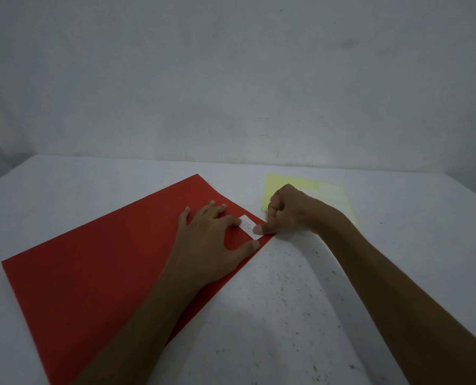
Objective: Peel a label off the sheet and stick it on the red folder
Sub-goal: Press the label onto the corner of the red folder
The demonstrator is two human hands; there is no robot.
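The red folder [98,262] lies flat and turned at an angle on the white table. A small white label [247,227] with handwriting sits near the folder's right corner. My left hand [212,240] rests flat on the folder with fingers spread, its index fingertip touching the label's far end. My right hand [289,211] is curled into a loose fist, and its thumb tip presses on the label's near end. Behind my right hand lies the pale yellow label sheet [334,194], partly hidden by it.
The white table [300,301] is speckled and ends at a grey wall [231,79] just behind the folder and sheet. The table's left edge runs diagonally at the far left.
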